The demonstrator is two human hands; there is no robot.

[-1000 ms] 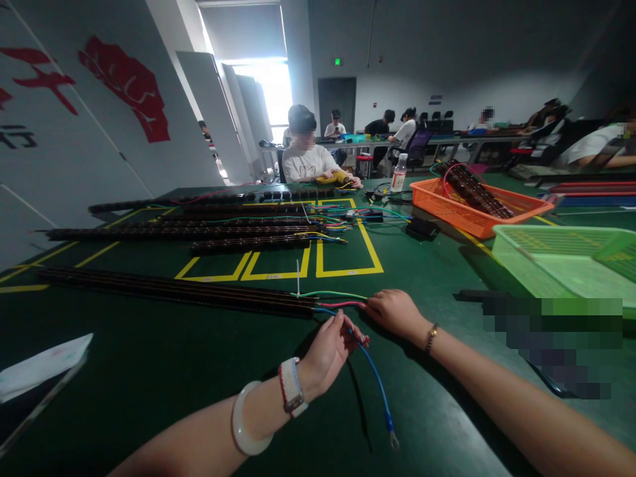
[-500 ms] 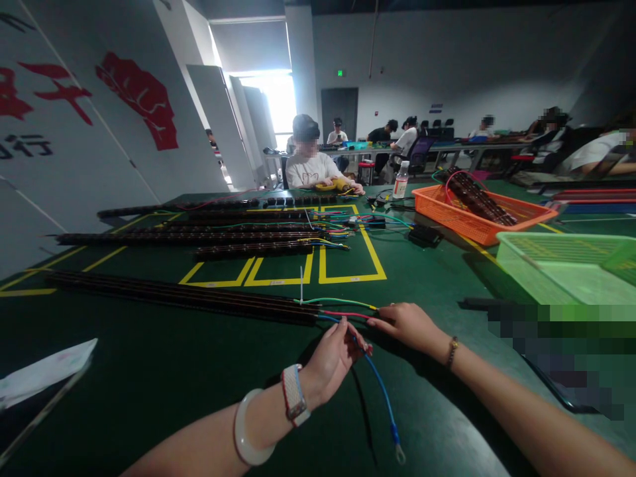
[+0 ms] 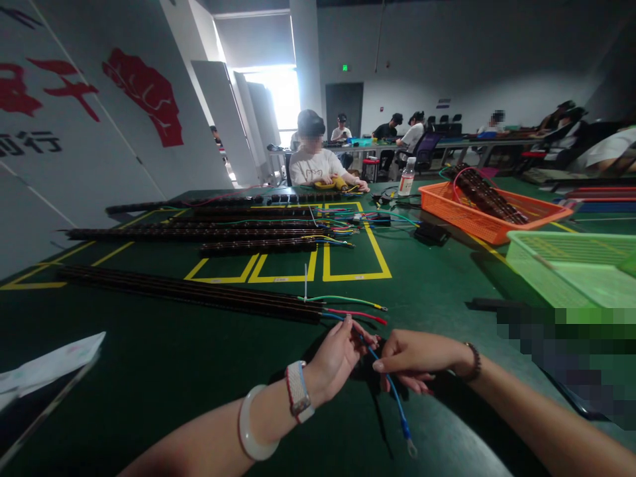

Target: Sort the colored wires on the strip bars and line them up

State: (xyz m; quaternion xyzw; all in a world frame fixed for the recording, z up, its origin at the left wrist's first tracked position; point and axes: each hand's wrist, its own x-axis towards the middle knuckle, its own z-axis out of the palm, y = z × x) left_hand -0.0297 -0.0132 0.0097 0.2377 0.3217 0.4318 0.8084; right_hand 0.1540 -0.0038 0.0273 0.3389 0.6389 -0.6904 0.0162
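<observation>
A blue wire (image 3: 397, 396) with a ring terminal (image 3: 412, 448) on its end runs out of a long dark wrapped cable bundle (image 3: 199, 290). My left hand (image 3: 338, 354) pinches this wire close to the bundle's end. Farther along, my right hand (image 3: 415, 358) has thumb and forefinger closed on the same wire, its other fingers loosely bent. A green wire (image 3: 348, 299) and a red wire (image 3: 360, 314) lie on the table just beyond my hands. From the bundle's end an upright white cable tie (image 3: 305, 283) sticks up.
More dark bundles (image 3: 199, 233) lie across yellow-taped rectangles. At right stand an orange basket (image 3: 497, 225) holding a dark coil and a green basket (image 3: 541, 268). A bottle (image 3: 406, 177) stands farther back, near a person seated opposite. White paper (image 3: 54, 364) lies at left.
My right hand has left the green and red wires and come nearer, onto the blue wire. My left hand keeps its pinch. The view has shifted slightly.
</observation>
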